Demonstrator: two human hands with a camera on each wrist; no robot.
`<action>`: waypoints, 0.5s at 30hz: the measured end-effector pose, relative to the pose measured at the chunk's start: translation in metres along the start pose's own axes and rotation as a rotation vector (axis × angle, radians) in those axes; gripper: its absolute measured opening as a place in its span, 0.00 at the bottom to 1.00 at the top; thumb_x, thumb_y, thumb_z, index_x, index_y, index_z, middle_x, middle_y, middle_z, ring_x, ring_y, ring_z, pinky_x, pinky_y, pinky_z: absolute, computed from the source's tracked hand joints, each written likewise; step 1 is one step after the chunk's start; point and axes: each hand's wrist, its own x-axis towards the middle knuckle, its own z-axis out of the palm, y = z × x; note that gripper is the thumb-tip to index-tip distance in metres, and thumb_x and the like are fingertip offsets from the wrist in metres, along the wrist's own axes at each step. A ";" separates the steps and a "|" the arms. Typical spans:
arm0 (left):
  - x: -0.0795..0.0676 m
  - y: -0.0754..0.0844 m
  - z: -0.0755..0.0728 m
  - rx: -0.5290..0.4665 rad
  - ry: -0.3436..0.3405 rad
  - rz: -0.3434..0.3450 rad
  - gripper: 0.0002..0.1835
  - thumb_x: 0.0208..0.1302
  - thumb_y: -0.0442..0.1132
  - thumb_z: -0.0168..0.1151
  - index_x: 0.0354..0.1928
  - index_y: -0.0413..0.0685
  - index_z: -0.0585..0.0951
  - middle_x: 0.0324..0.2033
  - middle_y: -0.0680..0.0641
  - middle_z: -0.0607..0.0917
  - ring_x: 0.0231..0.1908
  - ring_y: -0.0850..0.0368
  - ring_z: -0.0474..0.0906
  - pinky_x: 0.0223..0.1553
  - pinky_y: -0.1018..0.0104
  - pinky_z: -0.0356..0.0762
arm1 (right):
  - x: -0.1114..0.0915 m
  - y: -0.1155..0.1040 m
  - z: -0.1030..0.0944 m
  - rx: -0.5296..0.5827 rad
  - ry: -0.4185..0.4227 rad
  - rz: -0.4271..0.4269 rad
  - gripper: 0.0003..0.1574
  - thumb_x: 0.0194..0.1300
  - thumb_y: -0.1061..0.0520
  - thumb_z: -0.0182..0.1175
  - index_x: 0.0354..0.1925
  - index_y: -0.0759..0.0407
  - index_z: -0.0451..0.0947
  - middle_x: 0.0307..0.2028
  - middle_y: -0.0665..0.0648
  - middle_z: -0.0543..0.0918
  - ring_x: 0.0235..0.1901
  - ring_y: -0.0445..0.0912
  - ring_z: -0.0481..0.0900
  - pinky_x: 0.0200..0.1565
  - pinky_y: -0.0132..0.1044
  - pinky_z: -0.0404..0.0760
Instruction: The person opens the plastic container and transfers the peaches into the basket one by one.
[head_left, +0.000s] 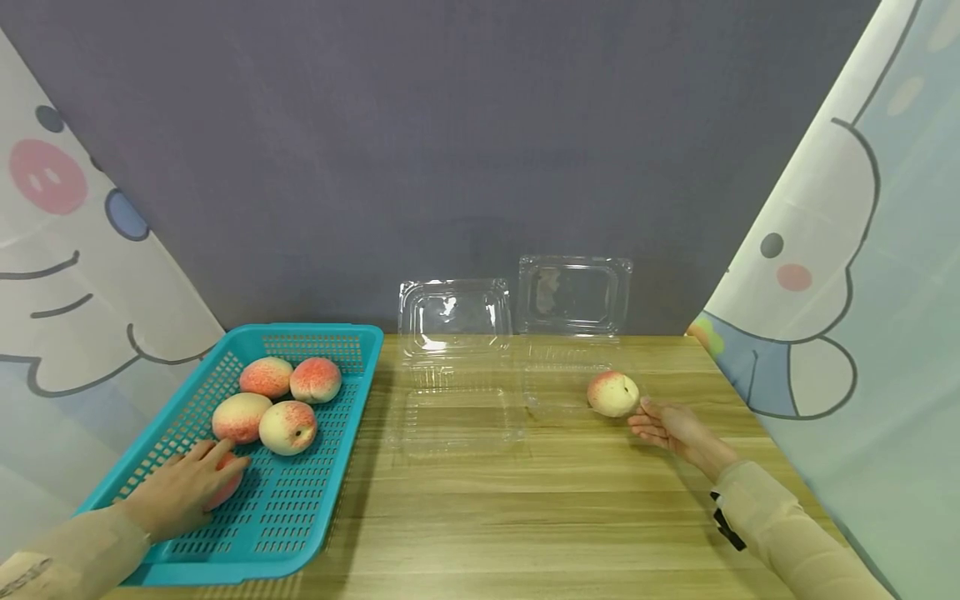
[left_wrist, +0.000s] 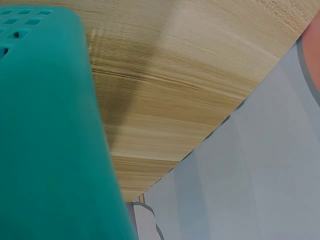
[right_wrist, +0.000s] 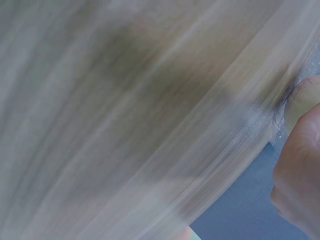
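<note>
My left hand [head_left: 176, 492] reaches down into the turquoise basket [head_left: 330, 492] and grips a reddish peach [head_left: 227, 483], its fingers lying over the top and partly hiding it. Beyond that hand sit several more peaches, the nearest a pale one [head_left: 288, 428]. On the right, a pale peach with a red blush [head_left: 612, 394] is at the right side of a clear plastic box [head_left: 555, 385]. My right hand [head_left: 671, 427] is beside this peach, fingertips at its lower right edge and fingers loosely bent, not wrapped round it.
Left of that box stands a second clear plastic box [head_left: 457, 421], its lid [head_left: 454, 312] raised at the back. The right box's lid [head_left: 574, 292] also stands up against the grey backdrop [head_left: 465, 150]. All rest on a wooden table [head_left: 480, 525] between printed curtains.
</note>
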 end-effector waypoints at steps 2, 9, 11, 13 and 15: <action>0.000 0.000 0.000 -0.007 0.002 -0.002 0.40 0.22 0.43 0.80 0.48 0.46 0.76 0.46 0.40 0.74 0.43 0.41 0.71 0.30 0.42 0.75 | 0.000 0.000 0.000 0.001 -0.007 -0.001 0.19 0.73 0.51 0.38 0.46 0.66 0.64 0.29 0.47 0.83 0.32 0.39 0.83 0.38 0.28 0.81; -0.002 0.002 -0.001 -0.025 -0.032 -0.023 0.39 0.26 0.43 0.79 0.50 0.46 0.76 0.48 0.39 0.74 0.46 0.40 0.71 0.33 0.40 0.75 | -0.001 0.000 0.002 0.001 -0.011 -0.003 0.20 0.73 0.51 0.39 0.47 0.67 0.64 0.29 0.47 0.83 0.32 0.39 0.83 0.38 0.29 0.81; -0.001 0.003 -0.002 -0.024 -0.037 -0.024 0.40 0.26 0.43 0.79 0.51 0.47 0.76 0.49 0.39 0.74 0.47 0.41 0.70 0.34 0.39 0.75 | -0.001 -0.001 0.002 0.001 -0.013 -0.003 0.20 0.73 0.51 0.38 0.46 0.67 0.64 0.29 0.47 0.83 0.32 0.39 0.83 0.38 0.29 0.81; -0.001 0.003 -0.004 -0.028 -0.047 -0.019 0.42 0.24 0.44 0.79 0.52 0.47 0.75 0.49 0.39 0.73 0.48 0.40 0.70 0.34 0.37 0.74 | -0.001 -0.001 0.001 0.002 -0.007 -0.002 0.19 0.73 0.51 0.38 0.46 0.66 0.64 0.29 0.47 0.83 0.31 0.39 0.83 0.38 0.29 0.81; -0.001 0.003 -0.005 -0.030 -0.061 -0.018 0.44 0.23 0.44 0.79 0.53 0.48 0.74 0.51 0.38 0.73 0.50 0.40 0.69 0.36 0.35 0.72 | 0.000 -0.001 0.001 0.002 0.001 -0.002 0.18 0.73 0.51 0.38 0.45 0.65 0.64 0.29 0.47 0.83 0.31 0.39 0.83 0.38 0.29 0.81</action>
